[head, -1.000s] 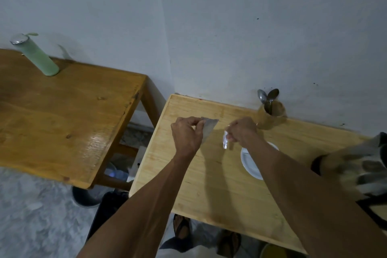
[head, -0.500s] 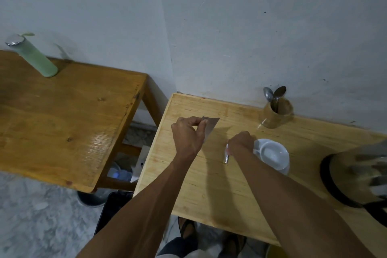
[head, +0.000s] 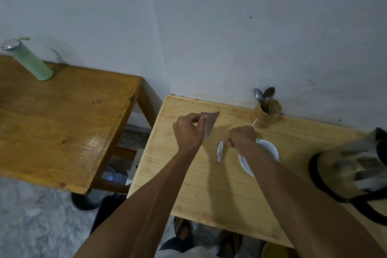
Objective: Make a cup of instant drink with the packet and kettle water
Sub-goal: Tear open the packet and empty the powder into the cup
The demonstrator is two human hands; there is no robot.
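Observation:
My left hand pinches a grey instant-drink packet by its top corner, above the far left part of the light wooden table. My right hand is curled shut beside a white cup on a saucer, which my forearm partly hides. A small torn strip of the packet sits just left of my right fingers with a narrow gap between them. A steel kettle with a black base and handle stands at the right edge, blurred.
A wooden holder with two spoons stands by the wall behind the cup. A darker wooden table on the left carries a green bottle. Bins and my sandalled feet show below the tables.
My right hand moved down from the packet toward the table beside the cup, and the torn strip now sits apart from its fingers. My left hand kept the packet in place.

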